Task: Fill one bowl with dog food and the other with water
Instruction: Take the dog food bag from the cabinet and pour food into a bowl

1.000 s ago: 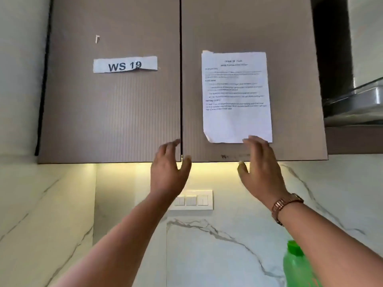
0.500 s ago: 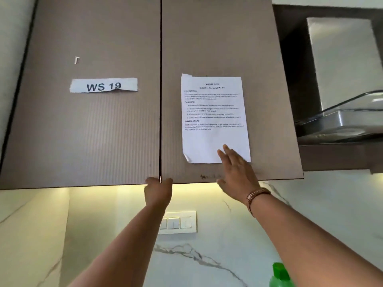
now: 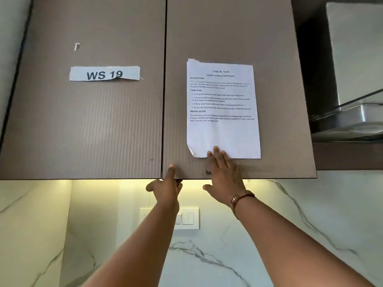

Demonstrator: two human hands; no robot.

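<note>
Two brown wall-cupboard doors fill the upper view, both closed or nearly so. My left hand [image 3: 165,188] grips the bottom left corner of the right cupboard door [image 3: 279,100], thumb on its face and fingers hooked under its lower edge. My right hand [image 3: 224,177] lies flat and open against the same door, fingertips touching the bottom of a printed task sheet [image 3: 222,131] taped there. The left cupboard door [image 3: 83,121] carries a "WS 19" label [image 3: 104,73]. No bowls, dog food or water source are in view.
A steel and glass range hood [image 3: 352,119] juts out at the right beside the cupboard. Below are a marble-look backsplash [image 3: 290,224] lit by an under-cabinet light and a white switch panel [image 3: 187,218] partly behind my left forearm.
The view tilted up and closer; the green bottle dropped out of frame. My left hand rose from below the doors' seam to grip the right door's lower corner. My right hand slid up onto the door.
</note>
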